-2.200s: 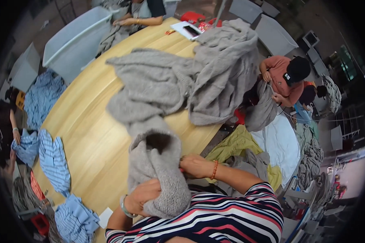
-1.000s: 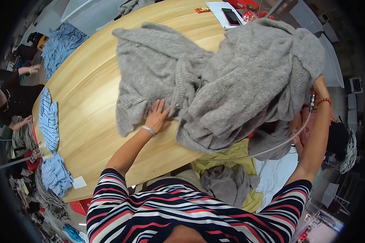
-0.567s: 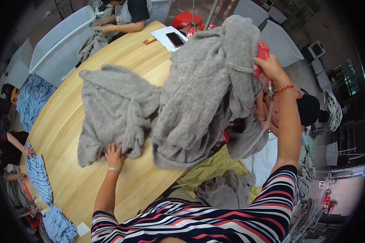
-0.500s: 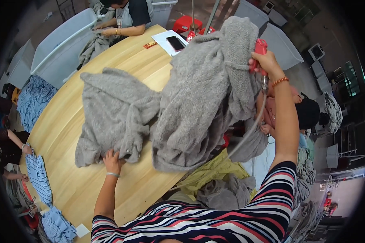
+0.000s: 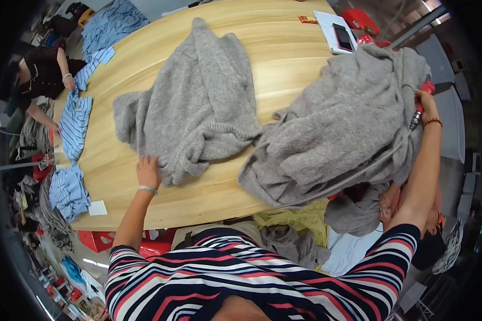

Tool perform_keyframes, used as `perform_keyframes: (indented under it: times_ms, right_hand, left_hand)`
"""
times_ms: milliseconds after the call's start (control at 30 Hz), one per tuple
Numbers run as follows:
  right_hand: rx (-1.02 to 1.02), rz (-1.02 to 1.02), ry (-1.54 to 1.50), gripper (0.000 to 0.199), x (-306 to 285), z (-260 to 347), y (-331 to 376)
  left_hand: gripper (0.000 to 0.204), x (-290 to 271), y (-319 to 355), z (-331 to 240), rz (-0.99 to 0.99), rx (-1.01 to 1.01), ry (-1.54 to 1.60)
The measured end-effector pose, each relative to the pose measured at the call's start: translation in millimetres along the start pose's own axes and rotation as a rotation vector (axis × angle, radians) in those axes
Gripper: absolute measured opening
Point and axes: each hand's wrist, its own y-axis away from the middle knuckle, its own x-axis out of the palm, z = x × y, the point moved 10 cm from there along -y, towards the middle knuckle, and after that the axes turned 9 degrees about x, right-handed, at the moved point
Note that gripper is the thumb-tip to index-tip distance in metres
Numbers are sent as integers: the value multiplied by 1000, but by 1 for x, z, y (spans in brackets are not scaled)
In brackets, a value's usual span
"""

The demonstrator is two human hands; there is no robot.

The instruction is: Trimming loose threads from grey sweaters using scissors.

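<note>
Head view, looking down on a pale wooden table [image 5: 144, 75] that curves across the picture. A grey knitted sweater [image 5: 198, 107] lies spread flat near the centre, its neck toward twelve o'clock and its hem toward six. The person's left hand [image 5: 148, 171] rests flat at the sweater's lower edge, at about eight o'clock from the centre, fingers spread and touching the knit, not closed around it. A thin bracelet sits at that wrist.

At three o'clock a second grey knitted garment [image 5: 343, 134] lies heaped and rumpled, hanging partly over the table's near edge. The right hand [image 5: 426, 101], arm stretched out, is at the heap's far right side, closed on a red-handled tool [image 5: 426, 87] held against the knit. A grey hose [image 5: 359, 170] runs from the tool down across the heap toward five o'clock.

At one o'clock a white tray [image 5: 329, 29] carries a dark phone [image 5: 343, 36]. At nine o'clock blue striped shirts [image 5: 75, 125] lie along the table's left edge, where another person's hand [image 5: 68, 82] touches them. At five o'clock, below the table, lies a yellow cloth [image 5: 300, 219].
</note>
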Motion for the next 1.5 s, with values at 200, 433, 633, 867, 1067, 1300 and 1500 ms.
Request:
perform_keyframes:
  times_ms: [200, 433, 633, 867, 1067, 1300, 1500]
  right_hand:
    - [124, 56, -30, 10, -41, 31, 52]
    - [57, -307, 951, 17, -66, 107, 194]
    - [122, -154, 1150, 21, -53, 81, 269]
    - [-160, -134, 636, 12, -62, 18, 375]
    - [-313, 47, 433, 23, 76, 10, 467]
    - [-355, 330, 817, 48, 246, -65, 529]
    - [-483, 428, 880, 47, 334, -80, 588]
  left_hand:
    - [62, -55, -49, -131, -220, 178, 409]
    - [69, 18, -79, -116, 58, 176, 525]
    - [58, 34, -69, -86, -20, 133, 665]
    - [34, -9, -68, -35, 68, -60, 1208]
    - [23, -2, 17, 95, -123, -183, 1411]
    - [45, 49, 153, 103, 632, -196, 1043]
    - [48, -63, 23, 54, -116, 168, 853]
